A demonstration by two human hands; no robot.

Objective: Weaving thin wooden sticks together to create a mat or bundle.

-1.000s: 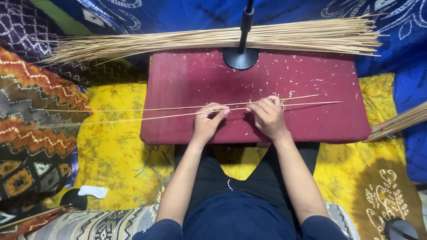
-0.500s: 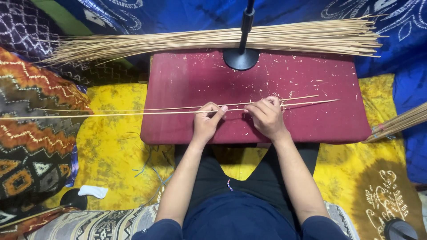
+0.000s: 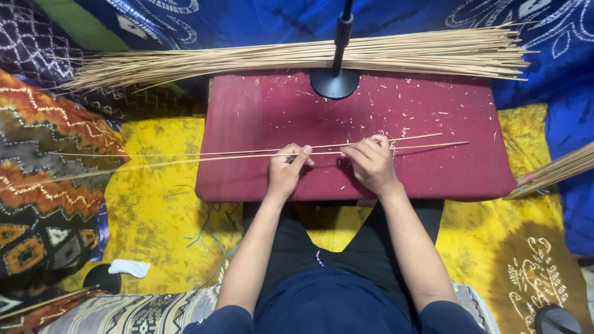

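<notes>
Left hand (image 3: 286, 168) and right hand (image 3: 370, 162) close side by side, both pinched on thin sticks (image 3: 216, 154) lying across maroon board (image 3: 260, 117). Sticks run far out past left hand over yellow cloth (image 3: 154, 210). Beyond hands: black stand (image 3: 335, 80), big stick bundle (image 3: 297, 57). Small bundle (image 3: 557, 170) well right of right hand.

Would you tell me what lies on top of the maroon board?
On the maroon board: a black round stand base, pale shavings, thin sticks and both hands. The surface beneath them is hidden.
</notes>
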